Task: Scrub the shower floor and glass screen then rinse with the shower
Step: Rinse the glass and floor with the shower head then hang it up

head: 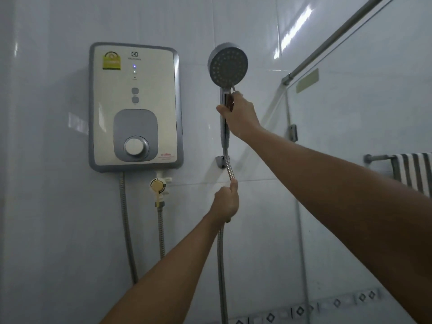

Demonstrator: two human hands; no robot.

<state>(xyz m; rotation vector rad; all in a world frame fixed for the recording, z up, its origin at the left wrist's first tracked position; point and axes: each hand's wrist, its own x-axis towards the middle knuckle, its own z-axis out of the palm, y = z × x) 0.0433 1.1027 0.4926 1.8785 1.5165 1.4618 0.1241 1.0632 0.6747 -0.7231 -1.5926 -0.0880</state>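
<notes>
A round grey shower head (228,64) stands upright against the white tiled wall, its face turned toward me. My right hand (240,115) grips its chrome handle just below the head. Below it, my left hand (225,202) grips the metal shower hose (221,258), which hangs down from the handle past a wall bracket (219,161). The glass screen (364,141) stands at the right, with a metal rail along its top. No water comes from the head. The shower floor is out of view.
A white and grey water heater (135,106) with a round dial and lit indicator lights hangs on the wall at the left; two hoses and a yellow valve (158,186) hang beneath it. A striped towel (413,170) hangs on a bar behind the glass.
</notes>
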